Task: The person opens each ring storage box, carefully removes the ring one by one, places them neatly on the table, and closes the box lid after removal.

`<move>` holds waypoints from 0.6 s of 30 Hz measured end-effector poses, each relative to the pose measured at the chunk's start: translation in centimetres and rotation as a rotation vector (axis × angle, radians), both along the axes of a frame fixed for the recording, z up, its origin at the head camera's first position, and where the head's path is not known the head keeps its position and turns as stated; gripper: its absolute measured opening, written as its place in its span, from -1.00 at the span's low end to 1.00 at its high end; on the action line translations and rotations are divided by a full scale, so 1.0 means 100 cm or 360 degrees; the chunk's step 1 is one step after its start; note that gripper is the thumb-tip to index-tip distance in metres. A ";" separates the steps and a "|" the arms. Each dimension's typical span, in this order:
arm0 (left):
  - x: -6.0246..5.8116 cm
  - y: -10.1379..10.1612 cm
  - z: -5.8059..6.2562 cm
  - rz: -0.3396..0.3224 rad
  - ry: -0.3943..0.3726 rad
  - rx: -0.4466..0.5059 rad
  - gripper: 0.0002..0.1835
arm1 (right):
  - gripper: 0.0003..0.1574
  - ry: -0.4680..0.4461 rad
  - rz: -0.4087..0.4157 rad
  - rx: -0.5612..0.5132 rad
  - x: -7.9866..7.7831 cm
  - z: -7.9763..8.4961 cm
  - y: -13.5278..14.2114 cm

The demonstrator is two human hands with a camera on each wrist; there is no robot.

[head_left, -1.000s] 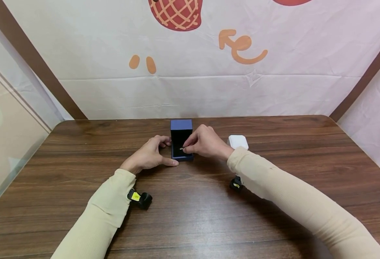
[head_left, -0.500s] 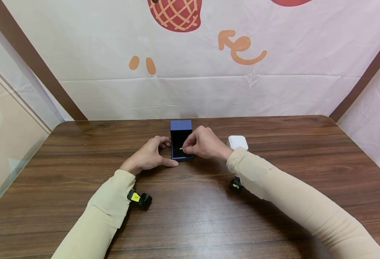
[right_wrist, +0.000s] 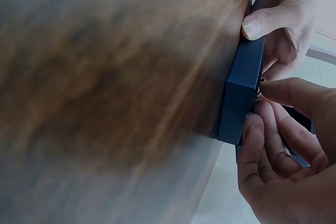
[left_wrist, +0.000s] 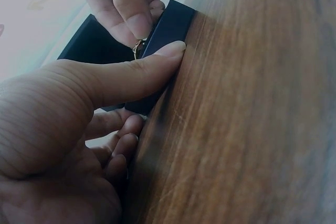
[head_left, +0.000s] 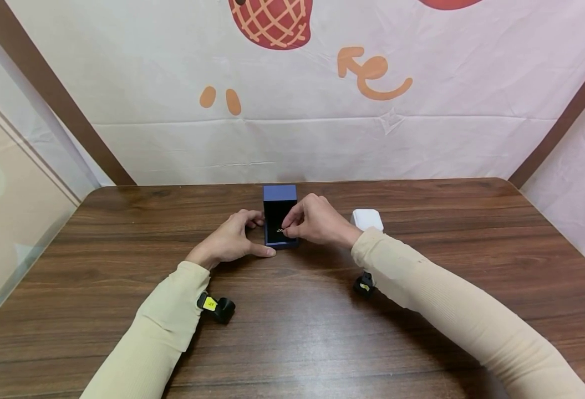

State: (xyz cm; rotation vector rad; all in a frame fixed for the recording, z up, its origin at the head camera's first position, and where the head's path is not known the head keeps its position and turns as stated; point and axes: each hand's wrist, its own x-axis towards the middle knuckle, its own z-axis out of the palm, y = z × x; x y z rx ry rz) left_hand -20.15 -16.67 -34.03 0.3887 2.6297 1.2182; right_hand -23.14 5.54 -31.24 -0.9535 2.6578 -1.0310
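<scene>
A blue ring box [head_left: 279, 193] with a black lining stands with its lid raised near the back of the table. My left hand [head_left: 228, 237] grips its lower part from the left, thumb along the front wall and fingers around the side. From the right, my right hand [head_left: 317, 220] pinches a small gold ring [left_wrist: 137, 50] between thumb and forefinger, right at the black insert. In the right wrist view the box's front [right_wrist: 240, 90] shows, while the fingertips mostly hide the ring.
A small white box [head_left: 366, 219] stands on the brown wooden table [head_left: 292, 332] just beyond the right wrist. Behind the table's back edge hangs a pale printed cloth [head_left: 292, 144].
Both hands and the box keep nearly the same place. The ring between the right fingertips has turned slightly, and its outline shows a little differently.
</scene>
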 end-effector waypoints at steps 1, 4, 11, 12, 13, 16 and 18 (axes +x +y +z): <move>0.000 0.000 0.000 0.0001 -0.0001 0.0001 -0.13 | -0.95 -0.0002 -0.0004 0.0008 0.000 0.000 0.000; 0.000 0.000 0.000 0.0003 -0.0004 0.0003 -0.13 | -0.95 -0.0008 -0.0018 0.0032 0.001 0.001 -0.001; 0.000 0.000 0.000 0.0011 0.0003 0.0015 -0.14 | -0.94 0.0017 -0.0031 0.0071 0.002 0.002 -0.002; 0.000 0.000 0.000 0.0014 0.0000 0.0015 -0.14 | -0.95 0.0021 -0.0034 0.0073 0.002 0.002 -0.003; 0.000 0.000 0.000 0.0014 -0.0001 0.0013 -0.14 | -0.95 0.0028 -0.0035 0.0076 0.002 0.001 -0.003; -0.001 0.000 0.000 0.0017 -0.0001 0.0010 -0.14 | -0.94 0.0046 -0.0033 0.0083 0.001 0.001 -0.003; 0.000 0.001 0.000 0.0013 0.0003 0.0012 -0.13 | -0.93 0.0061 -0.0025 0.0090 0.001 0.001 -0.002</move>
